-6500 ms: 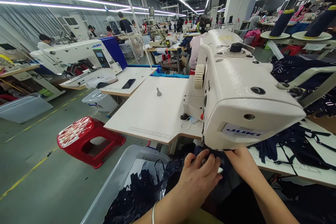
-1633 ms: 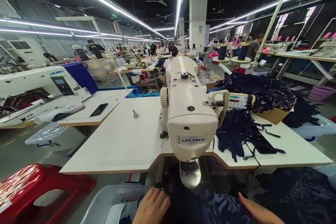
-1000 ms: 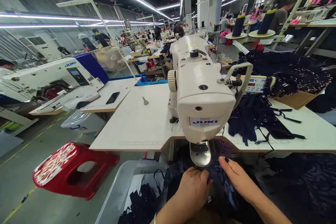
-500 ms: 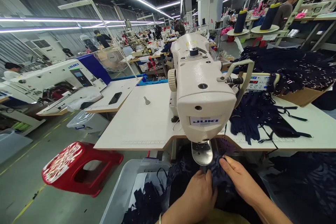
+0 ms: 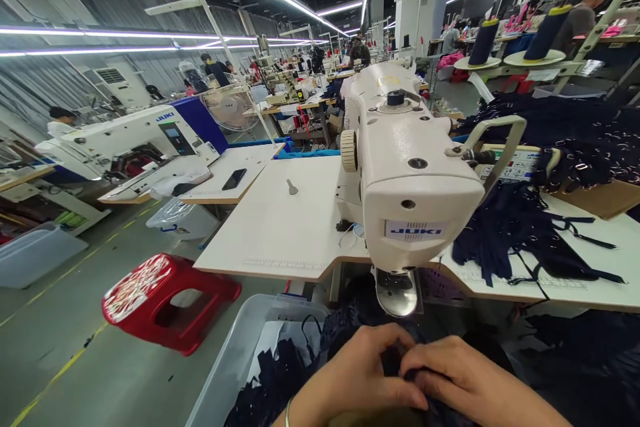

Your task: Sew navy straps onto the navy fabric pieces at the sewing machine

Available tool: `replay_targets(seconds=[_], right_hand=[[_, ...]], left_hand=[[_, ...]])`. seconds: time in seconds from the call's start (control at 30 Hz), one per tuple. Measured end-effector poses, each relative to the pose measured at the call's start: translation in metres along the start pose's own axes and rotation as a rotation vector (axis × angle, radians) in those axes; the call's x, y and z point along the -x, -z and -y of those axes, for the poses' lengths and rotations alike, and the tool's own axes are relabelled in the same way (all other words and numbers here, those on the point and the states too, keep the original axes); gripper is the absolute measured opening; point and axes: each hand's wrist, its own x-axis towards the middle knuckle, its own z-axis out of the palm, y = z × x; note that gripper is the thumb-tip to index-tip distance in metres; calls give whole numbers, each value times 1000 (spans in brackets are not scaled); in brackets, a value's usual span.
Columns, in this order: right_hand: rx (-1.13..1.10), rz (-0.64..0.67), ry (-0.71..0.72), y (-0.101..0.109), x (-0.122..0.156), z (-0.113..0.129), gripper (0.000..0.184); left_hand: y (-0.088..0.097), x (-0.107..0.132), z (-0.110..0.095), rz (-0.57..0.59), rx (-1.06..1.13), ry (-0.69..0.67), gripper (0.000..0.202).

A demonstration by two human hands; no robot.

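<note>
Just below the sewing machine (image 5: 420, 193), both of my hands work close together on dark navy fabric (image 5: 350, 321). My left hand (image 5: 363, 373) is curled, with thumb and fingers pinching the cloth. My right hand (image 5: 460, 377) grips a gathered edge of the same fabric, its fingertips close to the left thumb. Part of the fabric is hidden by the hands. The machine's shiny metal work plate (image 5: 399, 299) sits a little above and apart from my fingers.
A translucent bin (image 5: 240, 330) with dark straps stands at lower left, near a red stool (image 5: 173, 300). Navy straps (image 5: 500, 227) lie on the white tabletop (image 5: 280, 233), right of the machine. A small metal tool (image 5: 292, 187) lies on its left side.
Both hands have come down and away from the metal plate with the fabric, and are closer together. The camera view has shifted, moving the scene rightward.
</note>
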Motion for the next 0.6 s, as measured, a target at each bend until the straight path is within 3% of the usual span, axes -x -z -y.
replay_targets(seconds=[0.1,0.17,0.23,0.3,0.4,0.5,0.6], right_hand=[[78,-256,-13,0,-15,-1,18],[177,-411,-44,-4,-29,-11,18],[223,-519,-108,-8,-40,-20,17],[151,-592,-190,-11,-46,-27,18],[-134,-624,-275,-13,-49,-32,24],[-469,-607,-262,-9,-51,-30,29],[-597,-608,-176,0,-55,-27,30]], left_hand=[[14,-6,0,-241,-258,71,25],[18,-11,2,-435,-524,46,21],[19,-14,6,-514,-684,-28,20],[18,-14,9,-445,-739,-147,26],[16,-14,7,-221,-762,-269,36],[16,-16,0,-163,-724,-205,35],[15,-20,-6,-172,-754,-159,34]])
